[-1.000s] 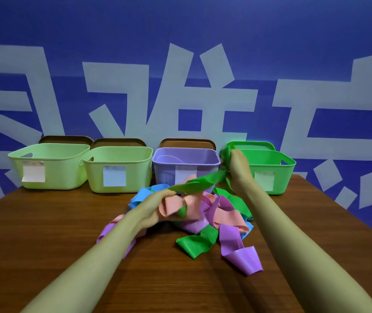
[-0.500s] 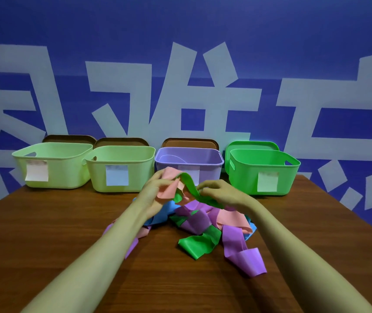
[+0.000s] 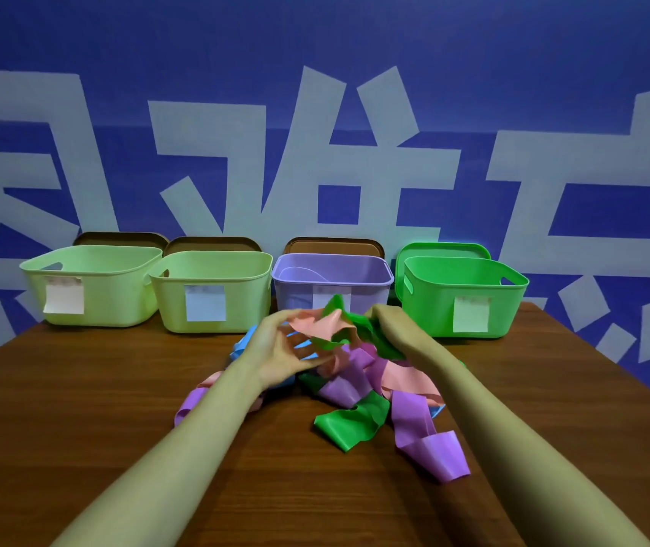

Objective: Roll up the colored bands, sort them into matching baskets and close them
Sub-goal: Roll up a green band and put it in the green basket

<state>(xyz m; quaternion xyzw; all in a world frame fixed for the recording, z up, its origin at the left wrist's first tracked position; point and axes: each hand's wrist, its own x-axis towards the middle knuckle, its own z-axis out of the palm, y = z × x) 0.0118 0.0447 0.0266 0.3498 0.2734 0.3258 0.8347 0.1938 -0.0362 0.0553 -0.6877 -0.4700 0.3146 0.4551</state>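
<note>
Bands in pink, purple, green and blue lie tangled at the middle of the table, just in front of the purple basket, and we hold two of them lifted above the heap. Behind everything we see a blue wall with large white characters. The brown table fills the lower half of our view.

Along its far edge four open baskets stand in a row: the left basket and the second basket, both pale green and touching, then the purple basket, then the green basket. A brown lid rises behind each of the first three, the clearest being the one behind the purple basket; a green lid rises behind the green basket.

Our forearms reach in from the bottom corners. Our left hand has its fingers curled, pinching a crumpled pink band. Our right hand, just beside it, grips a green band with its fingers folded over it; the two bands are twisted together between our hands.

At the near edge of the heap a green loop lies flat, and a purple strip curls toward us beside it. A blue band shows behind our left wrist.

A paper note is stuck to each basket front: left, second, green; the purple basket's note is partly hidden by the raised bands.
</note>
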